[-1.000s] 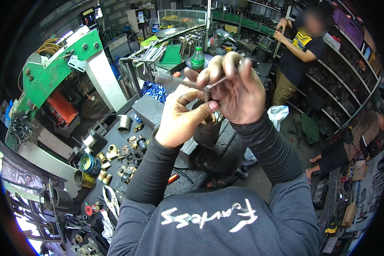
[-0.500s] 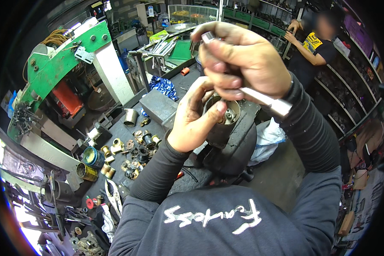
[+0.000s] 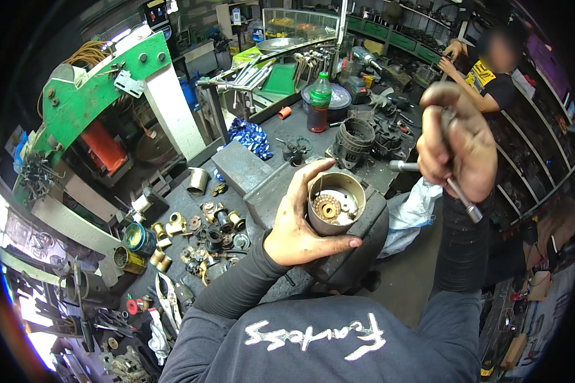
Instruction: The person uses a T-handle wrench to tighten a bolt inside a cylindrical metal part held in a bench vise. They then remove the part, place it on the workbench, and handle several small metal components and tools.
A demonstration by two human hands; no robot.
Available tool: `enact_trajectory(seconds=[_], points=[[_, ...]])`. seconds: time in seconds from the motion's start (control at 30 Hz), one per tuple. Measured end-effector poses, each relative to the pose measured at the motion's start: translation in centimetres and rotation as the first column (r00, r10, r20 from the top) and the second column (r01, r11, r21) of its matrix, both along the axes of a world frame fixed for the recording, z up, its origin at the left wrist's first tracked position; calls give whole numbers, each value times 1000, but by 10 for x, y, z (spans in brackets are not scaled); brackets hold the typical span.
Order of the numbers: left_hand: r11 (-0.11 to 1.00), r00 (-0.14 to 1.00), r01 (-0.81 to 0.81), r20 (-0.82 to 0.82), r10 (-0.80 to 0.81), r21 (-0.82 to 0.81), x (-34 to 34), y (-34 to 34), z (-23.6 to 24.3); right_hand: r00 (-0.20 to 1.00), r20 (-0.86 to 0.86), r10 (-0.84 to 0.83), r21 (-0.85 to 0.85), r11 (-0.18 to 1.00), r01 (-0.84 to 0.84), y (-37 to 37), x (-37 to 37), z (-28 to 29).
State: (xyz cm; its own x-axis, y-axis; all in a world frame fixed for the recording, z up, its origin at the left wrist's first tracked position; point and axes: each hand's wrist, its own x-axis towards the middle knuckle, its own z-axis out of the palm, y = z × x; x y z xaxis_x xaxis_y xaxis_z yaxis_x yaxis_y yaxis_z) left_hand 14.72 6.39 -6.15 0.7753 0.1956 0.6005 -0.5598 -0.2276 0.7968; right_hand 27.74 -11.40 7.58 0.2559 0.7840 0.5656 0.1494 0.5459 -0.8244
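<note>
My left hand point(image 3: 294, 226) is closed round the side of a short metal cylindrical housing point(image 3: 342, 181), fingers on its far side and thumb along the near side. The housing stands open-end up over a dark bench vise point(image 3: 271, 195). Inside it show a brass-coloured toothed ring point(image 3: 328, 210) and silvery parts. Raised to the right, apart from the housing, my right hand point(image 3: 460, 150) grips a socket wrench with several arms point(image 3: 464, 199). One shiny arm points left from the fist and another down to the right; blur softens the fingers.
Loose bushings and rings point(image 3: 214, 223) lie on the bench left of the vise, with locking pliers point(image 3: 167, 295) nearer me. A bottle of dark red liquid point(image 3: 319, 105) and a black ribbed housing point(image 3: 354, 142) stand behind. A green press point(image 3: 102, 89) rises left; another person point(image 3: 482, 80) works far right.
My right hand has swung right and away from over the housing, with the socket wrench in its grip. My left hand has settled lower round the housing, whose inside now shows.
</note>
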Motion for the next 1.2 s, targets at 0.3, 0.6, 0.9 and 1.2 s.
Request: enact_trajectory(seconds=[0.3,0.6,0.9,1.2], points=[[999,1000,29,7,-28,-25,-5,-8,-2,906,246,-345,-397,816,419,-27,11,-71],[1000,999,16,46,-15,-21,-3,-8,-1,921,248,-302,-296,881,369,-26,12,-80],[994,999,-22,30,25,-110,-2,-13,2,942,87,-323,-233,913,335,-33,14,-96],[965,994,-100,19,108,-242,-1,-17,29,927,13,-375,-194,909,370,-51,7,-107]])
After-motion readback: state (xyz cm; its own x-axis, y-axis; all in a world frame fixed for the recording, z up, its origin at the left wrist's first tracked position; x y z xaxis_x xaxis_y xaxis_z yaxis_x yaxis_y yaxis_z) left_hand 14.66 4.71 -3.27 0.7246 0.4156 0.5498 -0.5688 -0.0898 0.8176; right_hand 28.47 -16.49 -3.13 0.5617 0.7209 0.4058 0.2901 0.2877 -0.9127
